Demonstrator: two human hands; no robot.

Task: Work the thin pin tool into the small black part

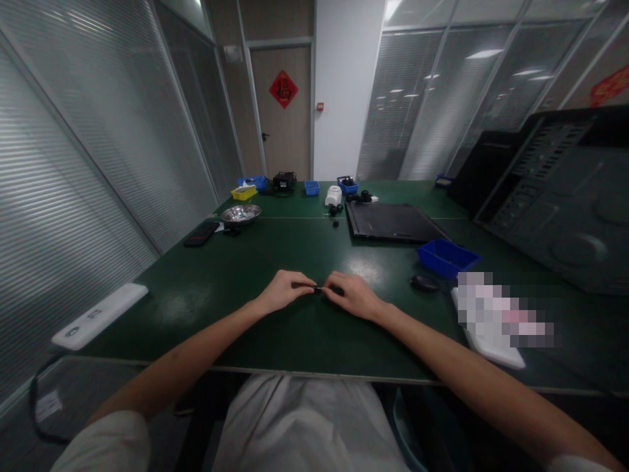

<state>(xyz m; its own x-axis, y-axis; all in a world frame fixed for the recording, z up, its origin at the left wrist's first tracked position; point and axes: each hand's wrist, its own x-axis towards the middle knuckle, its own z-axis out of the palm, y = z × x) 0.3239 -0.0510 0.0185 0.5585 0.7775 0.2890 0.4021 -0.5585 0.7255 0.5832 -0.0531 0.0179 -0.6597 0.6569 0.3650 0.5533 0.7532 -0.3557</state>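
Near the front middle of the green table [275, 347], my left hand [284, 292] and my right hand [352, 295] almost meet. Closed in a pinch, my left hand grips a small black piece [317, 290] at its fingertips. A dark, short object [337, 289] shows under the curled fingers of my right hand, which are also closed. Between the fingertips is a thin bright glint, perhaps metal. Both held things are too small and too covered for me to tell their kind.
On the right are a black mouse [423, 283], a blue tray [448, 258], a flat black panel [396, 223] and a large dark case [555, 196]. A white power strip [101, 316], a phone [201, 234] and a metal bowl [240, 214] lie left. Small blue bins [312, 189] stand farther back.
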